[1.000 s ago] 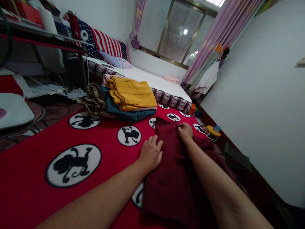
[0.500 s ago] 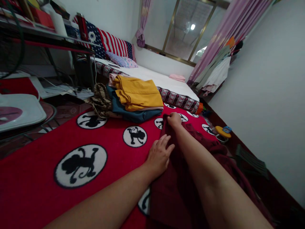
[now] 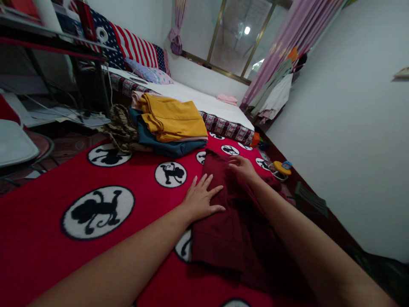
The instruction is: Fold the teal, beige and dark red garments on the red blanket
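Note:
A dark maroon garment [image 3: 220, 238] lies partly spread on the red blanket [image 3: 140, 273], its right side bunched and in shadow. Its exact kind is hard to make out. My left hand [image 3: 202, 199] rests flat on the garment's left part, fingers spread. Over its upper part is my right hand [image 3: 244, 169], fingers loosely curved and apart, touching or just above the cloth. Farther off on the blanket sits a pile of folded clothes with a yellow garment [image 3: 175, 117] on top and a teal one [image 3: 159, 147] below. A brown patterned cloth [image 3: 119, 128] lies crumpled beside it.
Behind the pile stands a bed with a white top [image 3: 204, 96]. A cluttered desk [image 3: 64, 42] and a white chair [image 3: 15, 143] are at the left. Clothes [image 3: 277, 96] hang by the purple curtain. A yellow stool [image 3: 281, 167] stands near the right wall.
My right hand has loosened its hold on the garment's upper edge and moved slightly right. My left hand has spread out flatter. The garment's upper left now lies flatter, and the view has shifted.

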